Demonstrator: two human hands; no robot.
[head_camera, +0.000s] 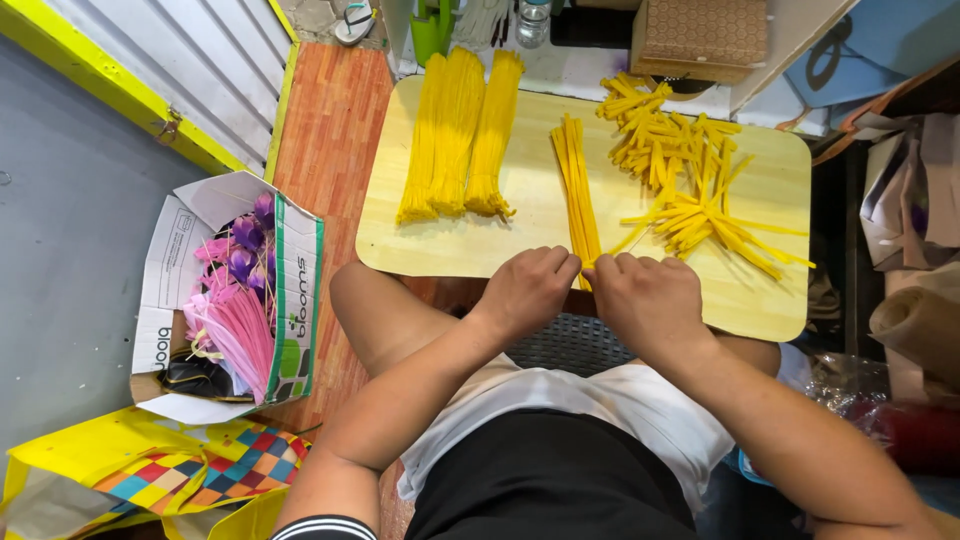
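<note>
My left hand (527, 288) and my right hand (648, 300) meet at the near edge of a light wooden board (520, 170), both pinching the near end of a slim bundle of yellow fuzzy stems (576, 185) that runs away from me. Three thick bundles of long yellow stems (460, 135) lie side by side at the board's far left. A loose heap of short yellow stem pieces (690, 180) is scattered over the right half of the board.
An open cardboard box (225, 300) with pink and purple feathery pieces stands on the floor at left. A colourful checkered bag (190, 475) lies near it. A brown box (703, 38), a bottle (533, 20) and green items sit beyond the board. Rolled paper (915, 320) is at right.
</note>
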